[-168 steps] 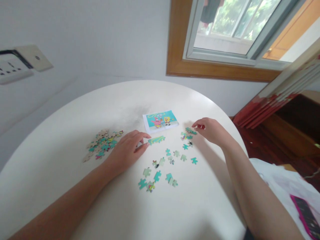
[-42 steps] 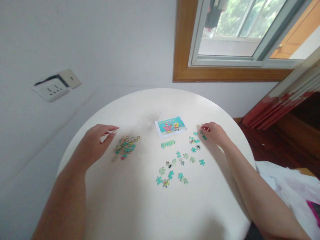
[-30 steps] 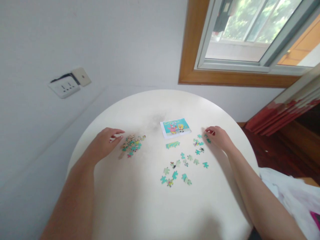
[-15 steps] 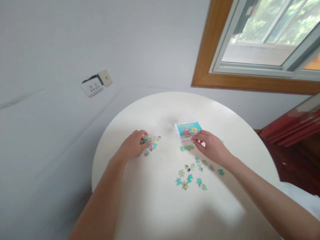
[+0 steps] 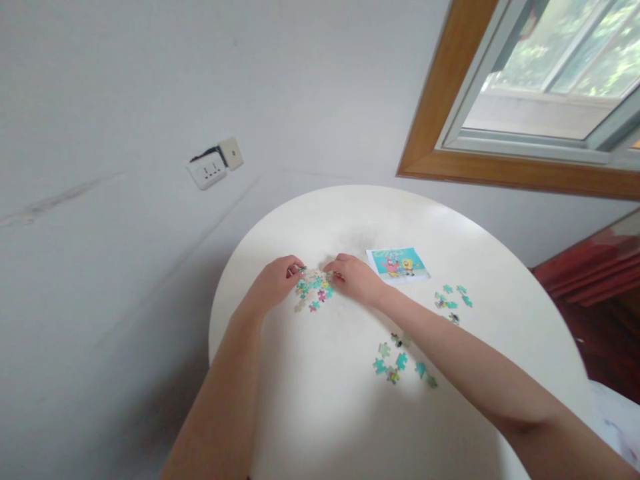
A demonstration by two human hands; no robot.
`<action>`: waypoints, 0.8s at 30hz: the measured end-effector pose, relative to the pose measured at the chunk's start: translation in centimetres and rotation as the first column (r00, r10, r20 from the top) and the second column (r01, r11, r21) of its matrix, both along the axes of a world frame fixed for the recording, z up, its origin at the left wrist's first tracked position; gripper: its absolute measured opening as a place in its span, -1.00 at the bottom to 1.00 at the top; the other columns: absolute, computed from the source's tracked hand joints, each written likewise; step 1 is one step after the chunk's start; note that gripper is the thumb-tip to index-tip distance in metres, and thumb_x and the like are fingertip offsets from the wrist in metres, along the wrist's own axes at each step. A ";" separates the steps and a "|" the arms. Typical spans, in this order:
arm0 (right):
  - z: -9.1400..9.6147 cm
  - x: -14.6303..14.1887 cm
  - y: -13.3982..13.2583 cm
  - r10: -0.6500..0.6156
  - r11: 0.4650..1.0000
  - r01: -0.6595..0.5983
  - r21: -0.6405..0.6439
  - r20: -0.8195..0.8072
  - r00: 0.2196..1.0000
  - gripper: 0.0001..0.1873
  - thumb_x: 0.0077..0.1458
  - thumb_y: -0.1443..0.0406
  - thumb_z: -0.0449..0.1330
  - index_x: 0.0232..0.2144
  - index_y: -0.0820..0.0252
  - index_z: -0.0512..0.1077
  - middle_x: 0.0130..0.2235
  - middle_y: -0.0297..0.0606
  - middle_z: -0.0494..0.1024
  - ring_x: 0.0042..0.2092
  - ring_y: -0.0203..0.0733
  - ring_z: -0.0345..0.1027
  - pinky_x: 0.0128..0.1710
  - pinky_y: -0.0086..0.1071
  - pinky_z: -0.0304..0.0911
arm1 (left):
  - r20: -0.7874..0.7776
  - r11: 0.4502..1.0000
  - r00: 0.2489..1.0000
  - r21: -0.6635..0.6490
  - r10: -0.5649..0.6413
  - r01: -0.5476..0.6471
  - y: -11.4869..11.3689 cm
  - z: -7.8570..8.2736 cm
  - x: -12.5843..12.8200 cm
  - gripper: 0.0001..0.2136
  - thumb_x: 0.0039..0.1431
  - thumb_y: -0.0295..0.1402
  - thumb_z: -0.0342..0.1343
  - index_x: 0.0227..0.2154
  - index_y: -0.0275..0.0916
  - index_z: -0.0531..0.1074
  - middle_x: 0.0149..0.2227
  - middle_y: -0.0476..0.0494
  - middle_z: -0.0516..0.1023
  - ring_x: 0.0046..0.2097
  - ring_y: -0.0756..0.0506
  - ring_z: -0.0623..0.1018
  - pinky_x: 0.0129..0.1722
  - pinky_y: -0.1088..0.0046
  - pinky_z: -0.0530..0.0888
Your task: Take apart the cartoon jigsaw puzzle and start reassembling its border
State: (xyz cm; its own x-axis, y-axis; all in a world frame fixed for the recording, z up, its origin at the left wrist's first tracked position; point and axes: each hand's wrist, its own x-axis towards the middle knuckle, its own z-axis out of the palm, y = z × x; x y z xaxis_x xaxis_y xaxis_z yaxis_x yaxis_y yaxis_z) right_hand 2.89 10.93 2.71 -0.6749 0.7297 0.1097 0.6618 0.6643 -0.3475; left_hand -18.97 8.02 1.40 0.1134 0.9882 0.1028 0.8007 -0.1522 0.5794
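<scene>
A small heap of jigsaw puzzle pieces [image 5: 313, 285], teal, yellow, pink and pale backs, lies on the white round table [image 5: 320, 400] between my hands. At its left edge my left hand [image 5: 275, 281] pinches a puzzle piece between thumb and fingertips. My right hand [image 5: 356, 279] reaches in from the other side, its fingers curled together at the heap's right edge. Whatever those fingertips hold is too small to make out. Behind my right wrist lies a picture card [image 5: 397, 265] with a pink and a yellow cartoon figure on teal.
Loose puzzle pieces [image 5: 401, 361] are scattered at the front right, some partly covered by my right forearm. Another group of pieces [image 5: 447, 297] lies farther right. A wall with a socket [image 5: 207, 171] stands behind the table, and a wood-framed window [image 5: 425, 157] is at the right.
My right hand has moved left from beside the picture card to the heap of pieces. My left hand stays at the heap. The view has shifted slightly.
</scene>
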 end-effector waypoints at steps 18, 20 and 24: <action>0.9 1.0 1.3 -0.068 0.995 0.064 -0.079 -0.048 0.997 -0.72 0.05 0.47 0.13 -0.21 0.25 0.56 -0.26 -0.18 0.50 -0.31 -0.32 0.36 -0.18 -0.48 0.23 | -0.113 0.989 0.991 0.140 0.069 -0.053 0.0 -0.6 2.2 -0.80 0.15 -0.27 0.11 -0.17 -0.17 0.45 -0.24 -0.13 0.35 -0.12 -0.16 0.44 -0.02 0.31 0.37; 0.8 0.5 1.6 -0.036 0.996 0.035 -0.084 -0.021 0.999 -0.71 0.06 0.46 0.13 -0.17 0.23 0.55 -0.22 -0.17 0.49 -0.27 -0.31 0.38 -0.14 -0.47 0.24 | -0.130 0.988 0.988 0.134 0.089 -0.071 0.1 -0.9 2.7 -0.78 0.15 -0.20 0.12 -0.18 -0.15 0.45 -0.23 -0.13 0.35 -0.12 -0.17 0.45 -0.05 0.32 0.38; 0.7 -0.1 1.8 0.019 0.996 -0.014 -0.088 0.063 0.998 -0.65 0.04 0.44 0.16 -0.11 0.15 0.54 -0.18 -0.17 0.48 -0.13 -0.23 0.39 -0.06 -0.43 0.23 | -0.151 0.987 0.981 0.126 0.122 -0.103 0.2 -1.2 2.9 -0.84 0.15 -0.24 0.12 -0.24 -0.15 0.45 -0.27 -0.11 0.33 -0.18 -0.15 0.46 -0.13 0.34 0.39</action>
